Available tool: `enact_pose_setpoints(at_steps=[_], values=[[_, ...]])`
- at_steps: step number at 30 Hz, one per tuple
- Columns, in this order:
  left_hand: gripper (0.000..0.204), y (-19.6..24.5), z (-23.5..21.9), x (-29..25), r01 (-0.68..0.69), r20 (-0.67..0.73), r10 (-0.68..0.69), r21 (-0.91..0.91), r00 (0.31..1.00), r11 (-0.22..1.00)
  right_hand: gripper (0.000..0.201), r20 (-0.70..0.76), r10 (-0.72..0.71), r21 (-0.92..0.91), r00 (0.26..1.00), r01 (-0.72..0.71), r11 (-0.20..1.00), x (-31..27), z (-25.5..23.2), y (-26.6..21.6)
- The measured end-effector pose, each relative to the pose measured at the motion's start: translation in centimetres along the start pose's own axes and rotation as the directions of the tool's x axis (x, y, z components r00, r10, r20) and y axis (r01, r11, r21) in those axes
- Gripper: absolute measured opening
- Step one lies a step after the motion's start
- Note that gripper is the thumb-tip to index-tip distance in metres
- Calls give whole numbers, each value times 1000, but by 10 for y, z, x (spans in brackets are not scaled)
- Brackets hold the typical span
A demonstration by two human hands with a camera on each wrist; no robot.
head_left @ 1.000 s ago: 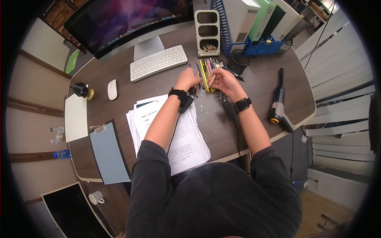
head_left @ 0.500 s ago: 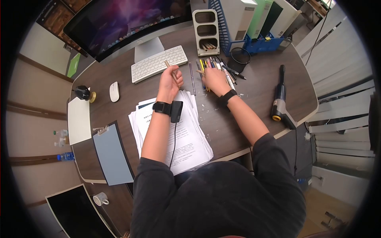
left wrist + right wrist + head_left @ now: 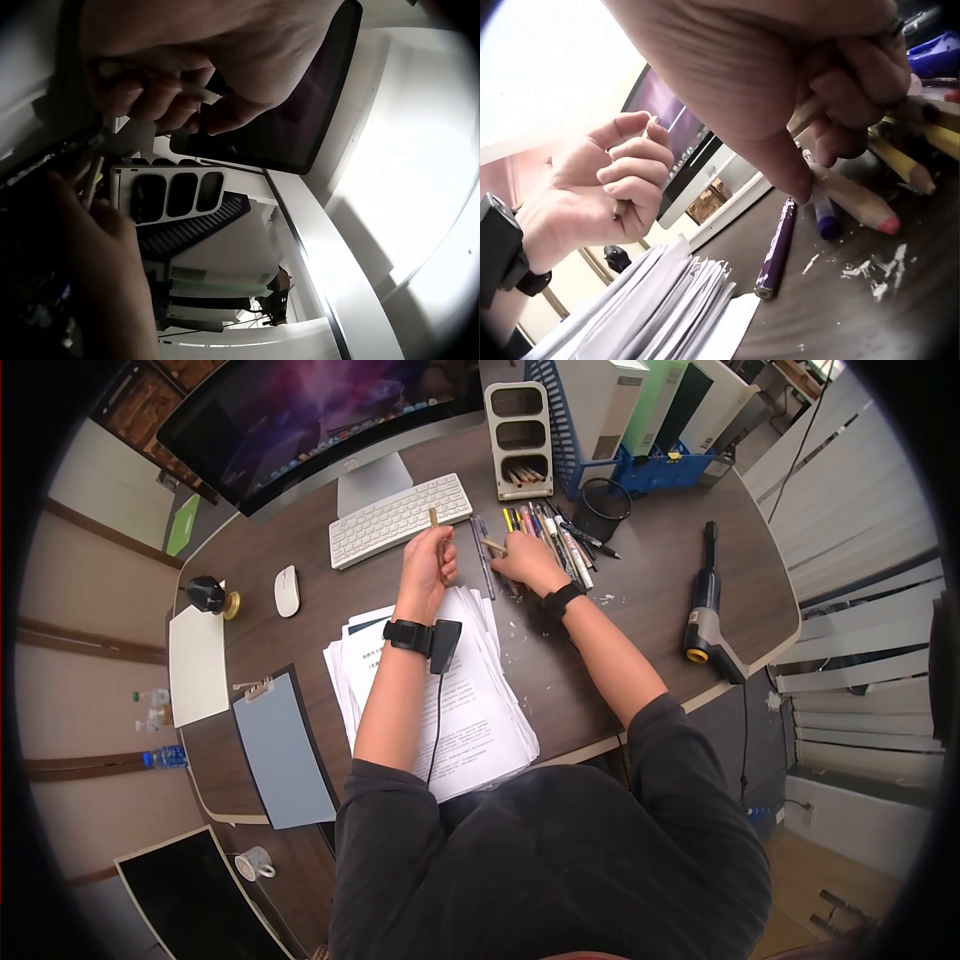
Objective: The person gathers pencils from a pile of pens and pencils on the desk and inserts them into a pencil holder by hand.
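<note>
My left hand (image 3: 432, 558) is raised over the desk (image 3: 640, 590) in front of the keyboard. It grips a tan pencil (image 3: 435, 528) that points up and away; the left wrist view shows the fingers curled round this pencil (image 3: 187, 90). My right hand (image 3: 512, 556) sits on the left end of a row of pens and pencils (image 3: 552, 536) and pinches another tan pencil (image 3: 492, 544). In the right wrist view its fingers (image 3: 855, 97) curl round that pencil above a purple pen (image 3: 776, 247) and a red-tipped wooden pencil (image 3: 855, 199).
A paper stack (image 3: 470, 710) lies under my left forearm. Keyboard (image 3: 398, 518), mouse (image 3: 287, 590) and monitor (image 3: 300, 420) stand behind. A grey desk organiser (image 3: 523, 430) and a blue file rack (image 3: 640, 420) are at the back, a handheld vacuum (image 3: 705, 610) at right, a clipboard (image 3: 280, 745) at left.
My left hand has lifted a tan pencil off the row and drawn back left, turning it upright. My right hand has come down onto the row and shifted left, pinching another pencil.
</note>
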State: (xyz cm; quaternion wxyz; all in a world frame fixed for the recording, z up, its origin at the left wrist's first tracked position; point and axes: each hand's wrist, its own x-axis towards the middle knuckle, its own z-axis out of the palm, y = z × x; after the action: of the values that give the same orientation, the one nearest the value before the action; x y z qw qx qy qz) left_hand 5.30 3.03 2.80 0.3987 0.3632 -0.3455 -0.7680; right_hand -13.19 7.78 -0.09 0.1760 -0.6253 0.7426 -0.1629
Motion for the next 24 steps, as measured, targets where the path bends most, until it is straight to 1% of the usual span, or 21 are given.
enact_pose_setpoints(at_steps=[2, 3, 4, 5, 6, 7, 8, 9, 10, 11, 12, 13, 14, 15, 16, 17, 18, 19, 21, 22, 24], values=[[15, -1, 3, 2, -8, -17, 8, 7, 1000, 1000, 37, 61, 29, 270, 998, -44, 962, 11, 5, 19], [15, -1, 5, 3, -4, -21, 5, 9, 1000, 1000, 33, 73, -42, 414, 996, 8, 910, 15, 8, 31], [15, -1, 8, 5, -1, -24, 2, 11, 1000, 1000, 33, 74, -43, 414, 996, 9, 910, 12, 2, 40], [15, -1, 11, 6, -2, -26, 2, 9, 1000, 1000, 25, 195, 13, 708, 981, -150, 690, 4, -8, 46], [16, 0, 15, 9, -4, -8, 5, 96, 1000, 995, 18, 325, 20, 878, 946, -309, 365, -2, -17, 51], [17, 0, 19, 12, -8, 10, 7, 182, 1000, 983, 18, 326, 20, 877, 945, -311, 367, -15, -29, 49], [17, -3, 25, 17, -8, 10, 6, 180, 1000, 984, 15, 315, -3, 947, 949, -314, 67, -33, -42, 44], [19, -8, 33, 23, -38, 10, 36, 371, 999, 928, 12, 296, -20, 926, 955, -292, -239, -46, -50, 44], [21, -12, 39, 30, -65, 18, 66, 548, 998, 834, 12, 297, -18, 927, 955, -292, -237, -53, -48, 54], [24, -19, 41, 41, -128, 76, 104, 671, 992, 730, 14, 306, -64, 879, 950, -308, -363, -59, -46, 65], [24, -30, 43, 48, -129, 78, 104, 669, 992, 732, 17, 308, -112, 814, 945, -323, -482, -63, -43, 74], [24, -37, 51, 49, -218, 105, 233, 812, 967, 541, 17, 338, -22, 821, 941, -306, -482, -69, -43, 77], [25, -39, 62, 46, -274, 159, 347, 910, 924, 312, 17, 339, -20, 821, 941, -306, -482, -74, -42, 83], [28, -39, 71, 43, -175, 100, 253, 941, 962, 291, 17, 356, -64, 791, 932, -337, -511, -79, -40, 91], [28, -42, 75, 44, -176, 102, 251, 940, 963, 291, 17, 370, -108, 758, 923, -367, -539, -85, -42, 92], [30, -46, 78, 44, -152, 109, 212, 969, 971, 195, 19, 381, -52, 770, 923, -348, -535, -93, -47, 88], [31, -48, 81, 44, -130, 112, 173, 987, 978, 96, 19, 381, -52, 769, 923, -348, -536, -98, -46, 92], [34, -53, 81, 47, -125, 112, 141, 988, 984, 89, 19, 354, -88, 767, 931, -343, -542, -102, -46, 97], [37, -62, 80, 50, -137, 124, 179, 989, 976, 63, 20, 328, -124, 762, 936, -340, -551, -109, -44, 102], [40, -63, 83, 50, -152, 141, 216, 988, 966, 36, 20, 331, -83, 780, 940, -322, -537, -114, -47, 100], [41, -63, 84, 47, -141, 133, 202, 990, 970, 26, 20, 332, -36, 795, 942, -301, -527, -120, -47, 103]])
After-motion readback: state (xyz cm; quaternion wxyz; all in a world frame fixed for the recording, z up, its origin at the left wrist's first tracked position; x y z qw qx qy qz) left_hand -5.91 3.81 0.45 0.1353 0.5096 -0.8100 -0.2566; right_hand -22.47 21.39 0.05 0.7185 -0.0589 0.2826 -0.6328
